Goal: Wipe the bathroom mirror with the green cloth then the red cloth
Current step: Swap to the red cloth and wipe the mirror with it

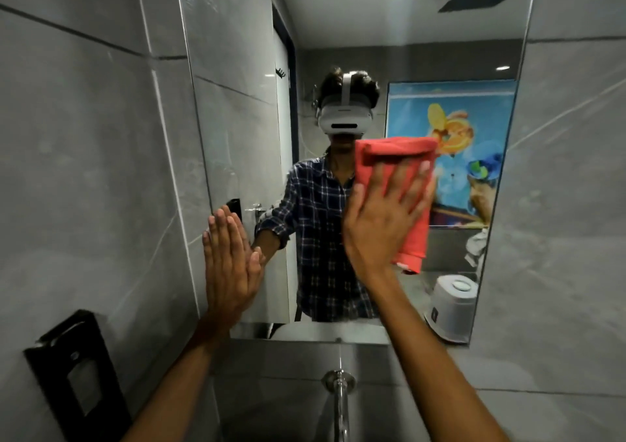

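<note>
The bathroom mirror (423,35) fills the wall ahead. My right hand (382,218) lies flat with fingers spread on the red cloth (399,152), pressing it against the glass a little right of the mirror's middle. The cloth is folded and hangs down past my palm. My left hand (227,265) is flat against the mirror's lower left edge, fingers together, holding nothing. No green cloth is in view.
A chrome tap (339,397) comes out of the grey tiled wall below the mirror. A black dispenser (74,380) is fixed to the left wall. The mirror reflects a person in a checked shirt, a door and a colourful poster.
</note>
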### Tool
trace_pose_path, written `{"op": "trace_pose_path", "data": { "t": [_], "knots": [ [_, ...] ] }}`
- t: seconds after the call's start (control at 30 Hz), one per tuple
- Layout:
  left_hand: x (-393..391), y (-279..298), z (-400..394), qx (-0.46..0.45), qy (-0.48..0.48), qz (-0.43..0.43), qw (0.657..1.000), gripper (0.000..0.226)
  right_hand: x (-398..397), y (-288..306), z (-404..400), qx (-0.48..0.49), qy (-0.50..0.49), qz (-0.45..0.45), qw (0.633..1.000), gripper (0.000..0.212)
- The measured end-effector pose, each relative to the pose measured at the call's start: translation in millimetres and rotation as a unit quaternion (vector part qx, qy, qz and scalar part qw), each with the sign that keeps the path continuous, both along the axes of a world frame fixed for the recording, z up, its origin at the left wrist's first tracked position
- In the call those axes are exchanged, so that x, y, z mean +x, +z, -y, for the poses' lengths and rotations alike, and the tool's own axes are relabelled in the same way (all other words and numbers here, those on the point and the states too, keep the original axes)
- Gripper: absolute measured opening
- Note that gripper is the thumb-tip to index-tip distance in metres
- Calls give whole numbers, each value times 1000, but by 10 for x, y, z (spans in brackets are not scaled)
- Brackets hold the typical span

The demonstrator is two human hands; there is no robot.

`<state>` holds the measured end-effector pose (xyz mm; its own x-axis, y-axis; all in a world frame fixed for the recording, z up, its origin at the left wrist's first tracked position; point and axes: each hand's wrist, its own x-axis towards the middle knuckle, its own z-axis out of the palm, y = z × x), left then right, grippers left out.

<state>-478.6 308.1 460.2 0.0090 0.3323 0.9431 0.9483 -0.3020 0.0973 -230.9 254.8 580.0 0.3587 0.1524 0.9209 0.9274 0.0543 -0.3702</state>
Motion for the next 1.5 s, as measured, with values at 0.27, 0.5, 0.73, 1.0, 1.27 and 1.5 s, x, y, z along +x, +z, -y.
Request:
{"op": "trace_pose_path", "data": {
  "t": [0.27, 0.5, 0.73, 1.0, 1.27, 1.5],
  "knots": [
    [-4, 34, 37, -2, 29, -15, 999, 70, 302, -1032, 104, -64, 61, 373, 924, 86],
    [44, 121, 108, -17, 15, -8, 1000, 72, 512, 1275, 96, 78, -3, -99, 992, 67],
    [1, 242, 88, -16, 4, -34, 999, 75, 360, 569, 3, -34, 60, 463, 884, 75],
    [30, 508, 128, -11, -21, -30, 999, 75, 562, 2041, 121, 103, 0, -82, 991, 66],
    [31, 552, 138, 1, -29, -38, 999, 76, 216, 1179, -65, -7, 67, 430, 900, 77],
    [52, 651, 91, 1, -20, -43, 999, 77, 356, 2071, 3, 115, -21, -89, 989, 68]
  ]
}}
